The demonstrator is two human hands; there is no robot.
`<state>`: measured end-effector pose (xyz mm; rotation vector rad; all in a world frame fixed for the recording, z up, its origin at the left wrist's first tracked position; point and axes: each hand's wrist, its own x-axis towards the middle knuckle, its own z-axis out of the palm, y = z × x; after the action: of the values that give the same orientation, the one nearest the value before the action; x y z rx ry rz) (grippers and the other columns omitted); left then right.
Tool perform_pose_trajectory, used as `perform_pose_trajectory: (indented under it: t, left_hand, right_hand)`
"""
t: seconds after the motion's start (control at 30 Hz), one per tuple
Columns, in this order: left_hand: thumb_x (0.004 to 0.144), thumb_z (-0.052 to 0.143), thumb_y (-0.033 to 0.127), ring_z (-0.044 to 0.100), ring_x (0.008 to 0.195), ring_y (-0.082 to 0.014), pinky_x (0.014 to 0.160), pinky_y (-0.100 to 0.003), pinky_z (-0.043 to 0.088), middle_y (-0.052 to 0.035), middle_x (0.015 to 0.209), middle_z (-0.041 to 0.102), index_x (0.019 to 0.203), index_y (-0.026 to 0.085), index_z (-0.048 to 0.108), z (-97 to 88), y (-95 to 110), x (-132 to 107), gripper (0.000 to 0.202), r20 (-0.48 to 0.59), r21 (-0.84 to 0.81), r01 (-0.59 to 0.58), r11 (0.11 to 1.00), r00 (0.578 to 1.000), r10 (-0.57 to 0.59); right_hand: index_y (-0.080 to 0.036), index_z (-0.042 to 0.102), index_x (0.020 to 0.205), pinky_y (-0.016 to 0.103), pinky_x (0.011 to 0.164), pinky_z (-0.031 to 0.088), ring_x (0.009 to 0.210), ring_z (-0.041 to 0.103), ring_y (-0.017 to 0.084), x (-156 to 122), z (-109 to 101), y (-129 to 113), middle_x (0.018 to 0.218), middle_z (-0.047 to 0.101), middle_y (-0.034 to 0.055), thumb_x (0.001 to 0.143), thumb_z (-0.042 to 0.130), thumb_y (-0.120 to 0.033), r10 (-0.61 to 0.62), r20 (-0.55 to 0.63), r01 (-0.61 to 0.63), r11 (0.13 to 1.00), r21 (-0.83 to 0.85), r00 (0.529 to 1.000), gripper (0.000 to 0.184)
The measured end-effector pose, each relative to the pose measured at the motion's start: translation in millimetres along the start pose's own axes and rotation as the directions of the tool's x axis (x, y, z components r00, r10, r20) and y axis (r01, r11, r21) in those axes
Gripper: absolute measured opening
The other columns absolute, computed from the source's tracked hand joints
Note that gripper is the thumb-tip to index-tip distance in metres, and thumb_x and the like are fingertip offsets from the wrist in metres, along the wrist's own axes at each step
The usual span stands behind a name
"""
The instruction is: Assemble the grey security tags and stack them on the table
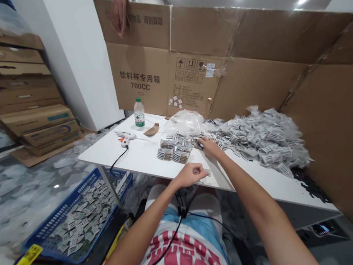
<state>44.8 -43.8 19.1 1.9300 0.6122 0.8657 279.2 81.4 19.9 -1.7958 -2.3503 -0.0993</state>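
My left hand point(191, 175) is near the table's front edge, its fingers curled. Thumb and finger pinch a small flat greyish piece point(206, 172), whose details are too small to make out. Further forward, my right hand point(210, 147) reaches into loose striped pieces point(222, 142), its fingers bent and closed at the pile. Whatever is between those fingertips is hidden. Just left of the hands stand neat stacks of flat striped pieces point(165, 153), set side by side.
The white table point(143, 156) holds a glue gun point(127, 139), a bottle point(139, 113), a curved brown piece point(151, 129) and a clear bag point(185, 121). Bagged pieces point(266, 135) heap up at right. Cardboard point(256, 82) walls the back. A blue basket point(60, 204) of pieces sits below left.
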Motion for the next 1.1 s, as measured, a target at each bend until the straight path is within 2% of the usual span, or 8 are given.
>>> perform_pose_trajectory:
  t: [0.23,0.4,0.63,0.8,0.9,0.97,1.03,1.1]
  left_hand:
    - [0.092,0.065,0.06,0.046,0.064,-0.0125,0.063,-0.026,0.037,0.0001,0.064,0.059,0.07,0.017,0.061,0.5,0,1,0.049,-0.015,0.034,0.013,0.999,1.0,-0.013]
    - [0.093,0.066,0.057,0.047,0.065,-0.0125,0.065,-0.026,0.037,0.001,0.065,0.059,0.069,0.017,0.061,0.0,0,2,0.046,-0.02,0.059,0.012,0.998,1.0,-0.011]
    - [0.092,0.066,0.055,0.043,0.064,-0.0124,0.063,-0.026,0.032,0.0026,0.062,0.052,0.069,0.017,0.061,-0.5,2,3,0.045,-0.035,0.089,0.014,0.996,0.999,-0.01]
    - [0.092,0.067,0.057,0.043,0.064,-0.0124,0.063,-0.026,0.032,0.0032,0.061,0.049,0.066,0.018,0.059,-0.5,3,3,0.047,-0.053,0.111,0.026,0.993,0.998,-0.021]
    - [0.092,0.066,0.056,0.042,0.063,-0.0121,0.063,-0.026,0.031,0.0035,0.062,0.049,0.068,0.018,0.059,-0.2,2,3,0.046,-0.056,0.112,0.026,0.993,0.998,-0.02]
    - [0.092,0.066,0.056,0.043,0.064,-0.0119,0.063,-0.026,0.032,0.0036,0.062,0.049,0.068,0.018,0.059,0.2,2,4,0.046,-0.053,0.112,0.028,0.993,0.998,-0.023]
    - [0.093,0.065,0.055,0.043,0.065,-0.0121,0.064,-0.026,0.033,0.003,0.063,0.05,0.069,0.017,0.059,0.2,1,5,0.045,-0.048,0.106,0.028,0.994,0.999,-0.023]
    - [0.094,0.063,0.052,0.046,0.067,-0.0128,0.066,-0.026,0.036,0.0017,0.067,0.054,0.071,0.017,0.06,-0.7,1,6,0.041,-0.043,0.083,0.013,0.996,0.999,-0.009]
  right_hand:
    - [-0.026,0.063,0.141,0.047,0.106,0.044,0.122,0.054,0.034,-49,5,-3,0.156,0.054,0.0116,0.09,0.045,-0.002,0.073,-0.108,-0.074,0.997,-0.009,0.991,0.059]
    - [-0.028,0.06,0.149,0.05,0.114,0.043,0.136,0.051,0.034,-75,19,11,0.162,0.051,0.0096,0.091,0.043,-0.005,0.088,-0.211,-0.073,0.994,0.078,0.973,0.064]
    - [-0.023,0.029,0.17,0.056,0.123,0.037,0.155,0.038,0.032,-100,29,22,0.17,0.039,0.0153,0.103,0.034,-0.021,0.198,-0.468,-0.043,0.946,0.322,0.861,0.067]
    - [-0.019,0.047,0.158,0.057,0.118,0.041,0.137,0.051,0.036,-111,24,8,0.143,0.06,0.0211,0.107,0.038,-0.035,0.33,-0.514,-0.132,0.914,0.382,0.792,0.054]
    - [-0.021,0.062,0.145,0.061,0.12,0.035,0.139,0.044,0.039,-118,16,-4,0.14,0.062,0.0203,0.106,0.041,-0.032,0.296,-0.532,-0.108,0.928,0.356,0.794,0.045]
    - [-0.024,0.07,0.131,0.064,0.121,0.032,0.137,0.043,0.039,-124,12,-11,0.139,0.063,0.0186,0.107,0.044,-0.035,0.303,-0.575,-0.09,0.925,0.369,0.76,0.037]
    - [-0.024,0.073,0.118,0.062,0.116,0.038,0.127,0.051,0.037,-129,9,-18,0.13,0.064,0.0171,0.107,0.047,-0.045,0.38,-0.618,-0.081,0.887,0.454,0.688,0.036]
    - [-0.023,0.073,0.113,0.052,0.102,0.051,0.107,0.06,0.031,-134,9,-23,0.115,0.066,0.0131,0.106,0.048,-0.057,0.482,-0.58,-0.031,0.786,0.618,0.657,0.043]
